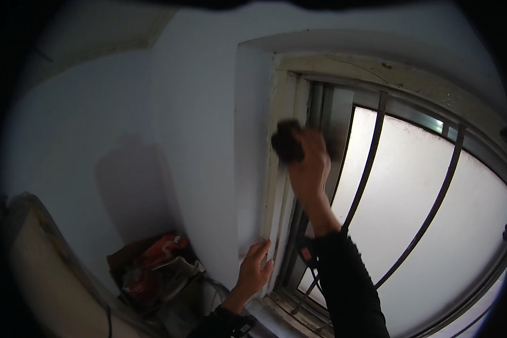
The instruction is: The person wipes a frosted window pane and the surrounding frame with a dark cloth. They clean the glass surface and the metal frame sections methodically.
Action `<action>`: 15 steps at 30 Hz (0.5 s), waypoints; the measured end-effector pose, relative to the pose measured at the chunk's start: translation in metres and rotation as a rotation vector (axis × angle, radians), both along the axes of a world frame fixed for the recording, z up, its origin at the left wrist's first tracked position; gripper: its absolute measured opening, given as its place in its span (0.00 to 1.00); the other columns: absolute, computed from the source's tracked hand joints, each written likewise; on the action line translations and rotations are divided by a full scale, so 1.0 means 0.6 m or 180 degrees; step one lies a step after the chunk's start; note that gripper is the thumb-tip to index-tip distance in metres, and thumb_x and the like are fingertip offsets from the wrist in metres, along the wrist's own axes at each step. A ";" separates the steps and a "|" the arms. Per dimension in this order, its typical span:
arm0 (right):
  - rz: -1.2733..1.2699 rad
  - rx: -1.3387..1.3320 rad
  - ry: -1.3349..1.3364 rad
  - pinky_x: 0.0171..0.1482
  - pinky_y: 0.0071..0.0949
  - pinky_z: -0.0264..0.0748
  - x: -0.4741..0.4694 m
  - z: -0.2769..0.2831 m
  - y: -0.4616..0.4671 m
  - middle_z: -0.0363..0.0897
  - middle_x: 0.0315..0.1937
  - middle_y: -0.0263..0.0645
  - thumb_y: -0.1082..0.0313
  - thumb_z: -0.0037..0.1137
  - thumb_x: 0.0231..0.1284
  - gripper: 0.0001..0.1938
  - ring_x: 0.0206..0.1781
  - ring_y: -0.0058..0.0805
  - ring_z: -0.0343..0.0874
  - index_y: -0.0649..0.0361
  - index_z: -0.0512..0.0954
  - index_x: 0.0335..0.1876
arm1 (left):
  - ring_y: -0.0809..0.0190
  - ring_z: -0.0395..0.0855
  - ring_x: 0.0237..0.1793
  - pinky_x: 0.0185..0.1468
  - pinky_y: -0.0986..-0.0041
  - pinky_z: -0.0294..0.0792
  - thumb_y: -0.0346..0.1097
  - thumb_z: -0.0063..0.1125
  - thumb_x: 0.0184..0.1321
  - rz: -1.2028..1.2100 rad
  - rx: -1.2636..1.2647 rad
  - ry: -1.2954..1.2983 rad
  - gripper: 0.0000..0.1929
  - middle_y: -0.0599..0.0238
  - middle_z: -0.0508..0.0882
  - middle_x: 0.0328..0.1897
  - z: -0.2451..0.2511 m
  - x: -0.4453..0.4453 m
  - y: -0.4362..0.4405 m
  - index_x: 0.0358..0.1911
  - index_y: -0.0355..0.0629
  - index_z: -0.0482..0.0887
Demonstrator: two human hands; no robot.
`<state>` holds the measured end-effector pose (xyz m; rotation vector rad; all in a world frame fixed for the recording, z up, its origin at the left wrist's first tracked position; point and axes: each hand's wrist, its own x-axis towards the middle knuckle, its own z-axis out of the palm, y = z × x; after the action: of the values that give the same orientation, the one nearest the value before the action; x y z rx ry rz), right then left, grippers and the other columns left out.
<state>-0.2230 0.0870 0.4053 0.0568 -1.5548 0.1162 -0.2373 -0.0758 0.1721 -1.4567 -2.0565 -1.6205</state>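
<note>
Raised against the left upright of the window frame [276, 181], my right hand [310, 162] grips a dark, crumpled cloth-like wad [288, 141]. Motion blurs both, so the wad's exact material is unclear. Lower down, my left hand [255, 268] holds nothing. Its fingers are spread and rest at the edge of the frame beside the wall recess. Behind my right hand stands a frosted window pane [401, 181] in a metal sash. Black sleeves cover both forearms.
Dark metal bars [369, 158] cross in front of the pane. The worn window sill [293, 314] lies below. At lower left, a cardboard box [120, 264] holds red and white plastic packaging. A pale board-like panel [46, 262] leans at the far left. White walls [194, 148] meet in a corner.
</note>
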 end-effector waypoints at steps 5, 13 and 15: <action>0.0030 -0.0052 -0.0739 0.51 0.37 0.82 0.063 -0.086 -0.019 0.80 0.51 0.43 0.88 0.62 0.37 0.26 0.53 0.46 0.83 0.60 0.83 0.49 | 0.45 0.79 0.59 0.61 0.63 0.74 0.27 0.58 0.63 0.0044 0.0115 0.0118 0.28 0.49 0.76 0.62 -0.011 -0.005 0.007 0.69 0.37 0.70; -0.1522 0.1399 -0.1519 0.48 0.35 0.83 0.055 0.028 -0.049 0.73 0.60 0.35 0.79 0.65 0.44 0.25 0.52 0.39 0.79 0.53 0.79 0.54 | 0.42 0.79 0.59 0.60 0.58 0.73 0.27 0.59 0.61 0.0121 0.0161 0.0189 0.29 0.46 0.76 0.64 -0.009 -0.005 0.004 0.68 0.35 0.71; -0.2014 0.1658 -0.1323 0.47 0.33 0.85 0.051 0.066 -0.052 0.71 0.63 0.33 0.75 0.64 0.50 0.23 0.51 0.37 0.79 0.52 0.78 0.56 | 0.41 0.79 0.59 0.60 0.57 0.73 0.27 0.59 0.61 0.0109 0.0181 0.0149 0.29 0.46 0.75 0.64 -0.009 -0.004 0.004 0.68 0.35 0.70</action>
<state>-0.1923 0.0560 0.4448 -0.0552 -1.9097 -0.8229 -0.2399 -0.0735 0.1665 -1.4193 -1.9827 -1.6029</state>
